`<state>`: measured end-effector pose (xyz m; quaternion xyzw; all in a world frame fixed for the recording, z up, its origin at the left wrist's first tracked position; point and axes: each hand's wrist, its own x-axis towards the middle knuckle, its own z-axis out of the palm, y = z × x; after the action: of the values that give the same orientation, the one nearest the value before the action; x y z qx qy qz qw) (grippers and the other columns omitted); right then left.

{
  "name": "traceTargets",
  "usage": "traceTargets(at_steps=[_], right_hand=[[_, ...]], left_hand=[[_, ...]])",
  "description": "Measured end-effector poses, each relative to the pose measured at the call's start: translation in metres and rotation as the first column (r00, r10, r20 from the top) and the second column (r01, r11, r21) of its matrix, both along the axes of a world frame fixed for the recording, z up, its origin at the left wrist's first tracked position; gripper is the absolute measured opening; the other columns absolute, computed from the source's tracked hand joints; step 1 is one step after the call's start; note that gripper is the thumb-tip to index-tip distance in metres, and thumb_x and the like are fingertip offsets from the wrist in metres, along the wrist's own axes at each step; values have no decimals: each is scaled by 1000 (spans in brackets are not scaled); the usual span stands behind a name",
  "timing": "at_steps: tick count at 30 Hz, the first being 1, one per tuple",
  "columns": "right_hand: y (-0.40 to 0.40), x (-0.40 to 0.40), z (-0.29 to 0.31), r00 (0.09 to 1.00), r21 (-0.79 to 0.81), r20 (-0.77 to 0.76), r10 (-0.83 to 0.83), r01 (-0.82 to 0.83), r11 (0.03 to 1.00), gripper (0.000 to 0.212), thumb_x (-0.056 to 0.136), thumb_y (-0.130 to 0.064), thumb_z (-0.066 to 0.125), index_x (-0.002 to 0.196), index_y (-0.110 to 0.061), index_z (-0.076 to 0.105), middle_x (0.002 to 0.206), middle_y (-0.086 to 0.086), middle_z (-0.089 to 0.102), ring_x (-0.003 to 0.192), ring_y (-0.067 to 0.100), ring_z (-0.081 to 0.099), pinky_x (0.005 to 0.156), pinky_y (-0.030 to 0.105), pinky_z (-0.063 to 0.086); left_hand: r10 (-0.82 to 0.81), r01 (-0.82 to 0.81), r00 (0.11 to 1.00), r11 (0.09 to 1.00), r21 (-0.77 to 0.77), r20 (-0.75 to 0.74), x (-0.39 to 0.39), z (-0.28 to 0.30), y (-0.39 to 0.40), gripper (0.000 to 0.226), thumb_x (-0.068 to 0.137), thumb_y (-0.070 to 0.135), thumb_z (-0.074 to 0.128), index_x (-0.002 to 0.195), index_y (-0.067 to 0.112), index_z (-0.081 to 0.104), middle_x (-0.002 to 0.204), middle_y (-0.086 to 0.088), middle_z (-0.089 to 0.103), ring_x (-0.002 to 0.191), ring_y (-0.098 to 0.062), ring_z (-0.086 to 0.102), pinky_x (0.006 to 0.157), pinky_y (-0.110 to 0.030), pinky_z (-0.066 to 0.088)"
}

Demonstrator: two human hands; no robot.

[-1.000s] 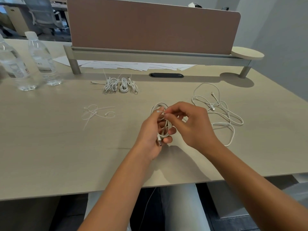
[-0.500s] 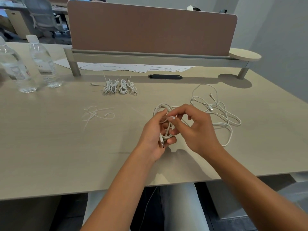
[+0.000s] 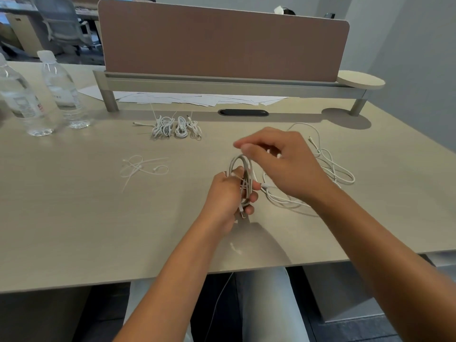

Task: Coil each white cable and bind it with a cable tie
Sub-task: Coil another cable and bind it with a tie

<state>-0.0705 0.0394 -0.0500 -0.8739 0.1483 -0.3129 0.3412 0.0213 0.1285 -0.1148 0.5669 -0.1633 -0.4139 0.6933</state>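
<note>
My left hand (image 3: pixel 225 193) grips a coiled white cable (image 3: pixel 243 169) upright just above the desk, with one plug (image 3: pixel 243 215) sticking out below my fingers. My right hand (image 3: pixel 278 164) hovers above and right of the coil. Its blurred fingertips are pinched together over the coil's top, seemingly on a thin white cable tie that I cannot make out clearly. A loose white cable (image 3: pixel 330 166) sprawls on the desk behind my right hand. Three bound cable coils (image 3: pixel 176 127) lie in a row farther back.
Several loose cable ties (image 3: pixel 143 166) lie left of my hands. Two water bottles (image 3: pixel 64 90) stand at the far left. Papers (image 3: pixel 197 98) lie under the raised shelf (image 3: pixel 222 82) with its brown divider panel. A small white scrap (image 3: pixel 235 248) rests near the desk's front edge.
My right hand has lifted up and to the left, away from the coil's middle to above its top. My left hand has tilted the coil more upright.
</note>
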Motion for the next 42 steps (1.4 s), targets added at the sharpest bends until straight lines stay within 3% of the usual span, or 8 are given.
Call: traceTargets(at_steps=[3, 6, 12, 16, 29, 33, 37, 42], right_hand=[[6, 18, 16, 973, -43, -214, 90, -102, 994, 16, 87, -43, 79, 98, -31, 82, 84, -10, 73, 73, 6, 58, 66, 21, 46], [6, 30, 21, 960, -106, -272, 70, -102, 989, 11, 92, -33, 77, 93, -23, 84, 83, -9, 77, 76, 9, 68, 73, 31, 56], [-7, 12, 10, 982, 59, -191, -4, 16, 998, 12, 94, -22, 73, 89, -21, 83, 69, -11, 72, 56, 4, 57, 54, 15, 42], [-10, -6, -11, 986, 269, -160, -56, 98, 958, 11, 88, -21, 78, 79, -19, 82, 75, 11, 72, 62, 15, 52, 59, 29, 41], [-18, -34, -37, 989, 419, -94, -114, 143, 897, 7, 90, -9, 77, 85, -10, 82, 86, 0, 80, 80, 1, 73, 73, 14, 52], [-23, -35, -38, 981, 391, -134, -143, 185, 901, 5, 88, -14, 79, 85, -15, 83, 90, 2, 80, 91, 24, 75, 87, 37, 58], [-27, -32, -42, 982, 406, -145, -122, 172, 897, 6, 88, -14, 80, 84, -10, 82, 66, -8, 72, 57, 2, 60, 60, 16, 46], [-36, -27, -53, 978, 505, -207, 0, 107, 856, 8, 88, -11, 75, 84, -9, 82, 73, 4, 68, 63, 6, 52, 62, 18, 42]], left_hand=[[11, -19, 996, 996, 88, 91, 2, -3, 1, 28, 107, 14, 35, 100, 2, 59, 77, -12, 67, 54, -19, 53, 41, -25, 34], [-1, -12, 991, 995, 96, 135, 5, -6, 4, 27, 109, 18, 36, 97, 6, 58, 80, -15, 66, 54, -19, 53, 43, -25, 35], [-128, 129, 992, 990, -62, 22, 21, 1, 17, 24, 105, 7, 36, 108, 6, 60, 72, -8, 56, 51, -16, 46, 41, -20, 29], [-242, 235, 970, 954, -187, -15, 26, 5, 21, 30, 96, -3, 34, 97, 5, 63, 74, -8, 52, 54, -16, 42, 39, -20, 27], [-393, 360, 917, 890, -278, -72, 17, 7, 18, 38, 98, -8, 37, 132, -16, 52, 87, -15, 59, 64, -18, 47, 48, -26, 40], [-432, 400, 898, 879, -260, -81, 15, 9, 18, 32, 103, 0, 42, 131, -4, 56, 96, -27, 67, 63, -19, 49, 50, -25, 44], [-449, 424, 891, 873, -241, -60, 13, 7, 16, 21, 105, 7, 46, 124, 8, 55, 78, -9, 55, 54, -14, 40, 40, -19, 31], [-432, 413, 901, 880, -236, -34, 5, 6, 13, 24, 107, 11, 46, 128, 13, 59, 68, 0, 37, 46, -7, 28, 38, -14, 22]])
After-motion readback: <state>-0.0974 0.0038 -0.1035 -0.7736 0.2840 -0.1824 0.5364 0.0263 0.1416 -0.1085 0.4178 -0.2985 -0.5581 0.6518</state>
